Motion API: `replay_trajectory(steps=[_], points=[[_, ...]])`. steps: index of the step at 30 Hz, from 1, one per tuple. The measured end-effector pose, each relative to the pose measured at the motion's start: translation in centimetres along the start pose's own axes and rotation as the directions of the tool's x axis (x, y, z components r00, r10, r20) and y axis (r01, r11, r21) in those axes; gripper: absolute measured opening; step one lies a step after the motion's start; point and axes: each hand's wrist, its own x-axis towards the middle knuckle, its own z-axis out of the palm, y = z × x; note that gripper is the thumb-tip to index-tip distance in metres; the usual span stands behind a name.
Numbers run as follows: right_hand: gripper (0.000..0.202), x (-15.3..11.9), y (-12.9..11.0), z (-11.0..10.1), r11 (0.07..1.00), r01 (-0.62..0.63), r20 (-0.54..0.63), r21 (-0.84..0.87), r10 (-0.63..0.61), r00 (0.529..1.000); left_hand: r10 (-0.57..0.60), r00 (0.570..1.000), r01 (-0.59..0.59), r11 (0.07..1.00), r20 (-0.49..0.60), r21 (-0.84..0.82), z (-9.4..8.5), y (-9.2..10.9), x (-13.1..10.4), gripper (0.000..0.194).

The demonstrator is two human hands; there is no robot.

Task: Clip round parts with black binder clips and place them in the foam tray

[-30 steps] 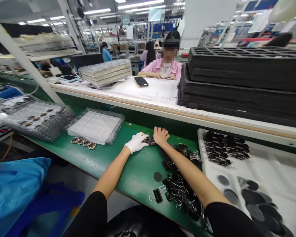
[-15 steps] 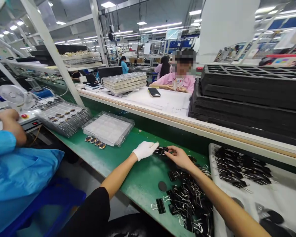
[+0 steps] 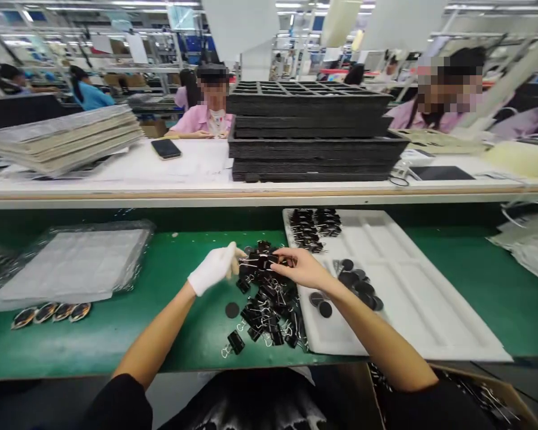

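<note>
My right hand point(image 3: 302, 269), bare, pinches black binder clips point(image 3: 266, 261) above the loose pile, their wire handles pointing left. What the clips are fastened to is hidden behind them and my fingers. My left hand point(image 3: 213, 269), in a white glove with fingertips showing, is just left of those handles, its fingers slightly curled and apart. Below both hands, a heap of loose black binder clips point(image 3: 269, 310) lies on the green bench top point(image 3: 183, 340). A black disc point(image 3: 232, 309) and a single binder clip point(image 3: 236, 342) lie at its left side.
Right of the heap is a white tray point(image 3: 430, 298) with rows of clipped pieces point(image 3: 307, 230) and black discs point(image 3: 363, 288). Leftward are a clear plastic tray point(image 3: 72, 266) and several round pieces point(image 3: 63, 312). Black trays point(image 3: 314, 158) stand stacked on the shelf; people sit beyond.
My view has swung right, bringing the white tray fully into sight. Both hands have moved right over the clip heap; the left fingers have come away from the clips the right hand holds.
</note>
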Motion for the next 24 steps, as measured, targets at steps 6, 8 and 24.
replay_trajectory(steps=[6, 8, 24], points=[[0.032, -3.0, 2.3, -5.0, 1.000, -0.028, -0.119, -0.001, 0.028, 0.992, 0.103, 0.990, -0.102, 0.995, -0.094, 0.014, 1.6, 0.4, 0.9, 0.055], [0.030, -3.6, 1.9, -4.4, 0.997, -0.003, -0.067, 0.076, 0.008, 0.998, 0.077, 0.997, -0.076, 0.997, -0.021, 0.022, 3.1, 2.5, 1.1, 0.050], [0.036, -7.3, 2.8, -3.0, 0.908, -0.029, -0.073, 0.418, 0.066, 0.995, 0.094, 0.945, -0.122, 0.990, 0.312, 0.069, 8.0, 9.5, 1.8, 0.023]])
